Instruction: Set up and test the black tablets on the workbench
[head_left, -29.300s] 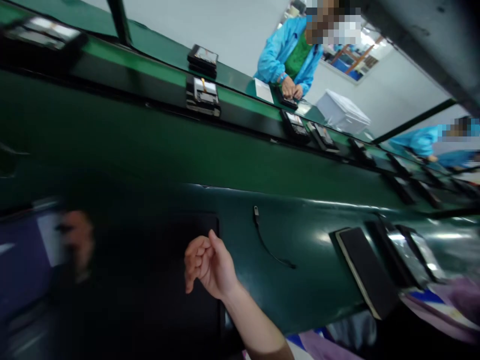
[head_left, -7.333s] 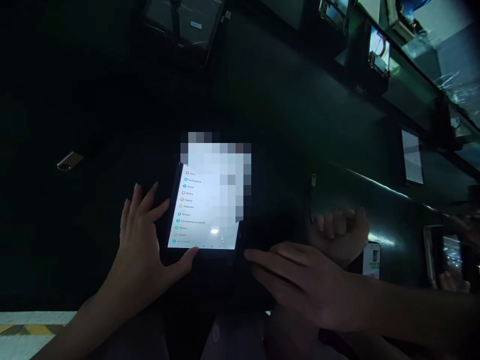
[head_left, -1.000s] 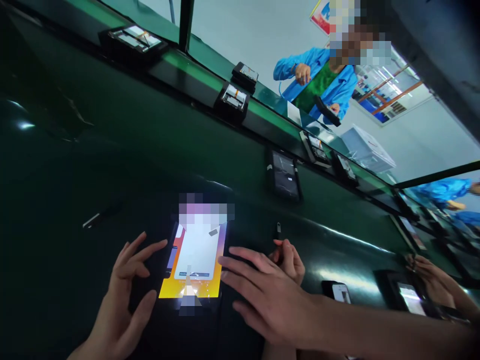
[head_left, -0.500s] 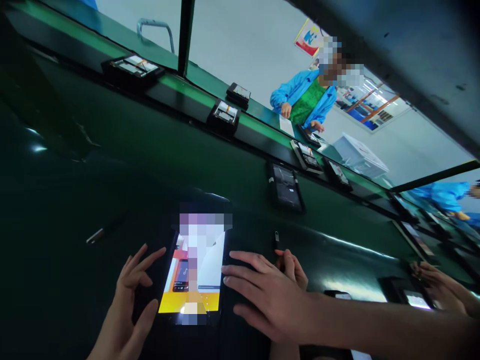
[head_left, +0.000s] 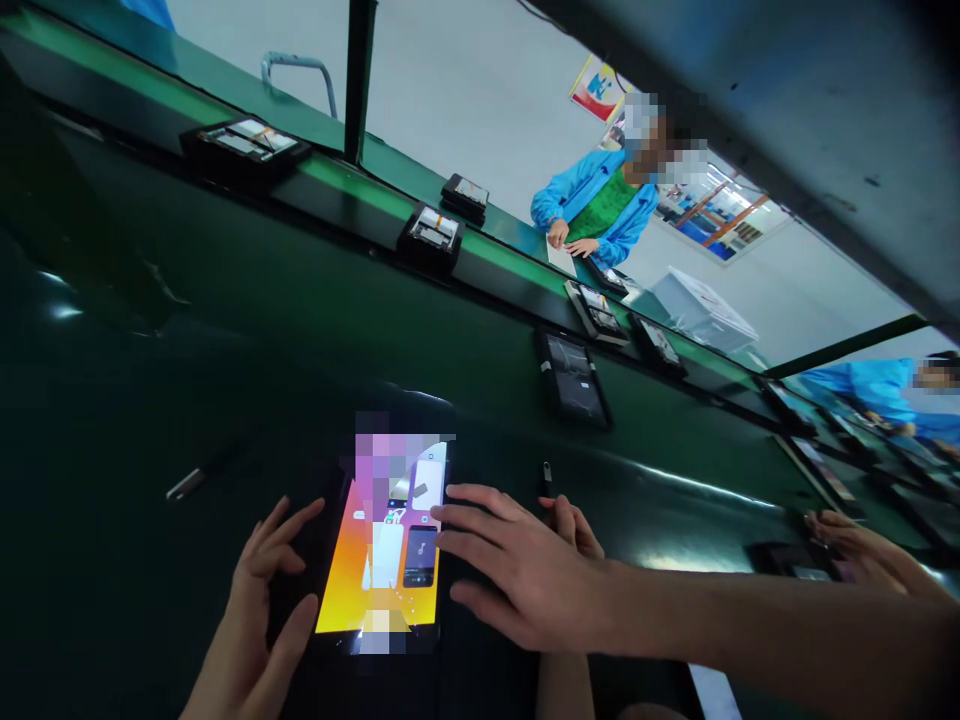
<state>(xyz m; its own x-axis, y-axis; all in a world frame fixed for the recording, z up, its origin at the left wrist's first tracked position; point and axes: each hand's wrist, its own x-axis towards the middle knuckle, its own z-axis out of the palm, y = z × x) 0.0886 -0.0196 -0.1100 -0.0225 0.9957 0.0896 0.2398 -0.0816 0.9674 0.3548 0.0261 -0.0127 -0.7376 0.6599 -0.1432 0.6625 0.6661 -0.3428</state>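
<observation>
A lit tablet (head_left: 409, 595) lies on the dark green bench, with orange and purple on its screen and several app cards; part of it is blurred out. My left hand (head_left: 259, 595) hovers at its left edge, open, fingers spread and holding nothing. To the right, my right hand (head_left: 583, 530) is closed around a slim dark tool with a silver tip (head_left: 547, 478). A co-worker's arm reaches in from the right, crossing over my right wrist. That person's hand (head_left: 517, 565) has its fingers at the tablet's right edge and partly hides mine.
A similar silver-tipped tool (head_left: 186, 484) lies at the left. Beyond the tablet sits a dark device (head_left: 576, 382). Opened devices (head_left: 433, 228) line the raised ledge. Another co-worker's hand (head_left: 851, 545) works at the right. A person in blue (head_left: 600, 205) stands opposite.
The tablet screen has switched from large pictures to smaller app cards on orange and purple. The whole view has shifted slightly. Across the bench, the person's hands have come closer together over a white sheet.
</observation>
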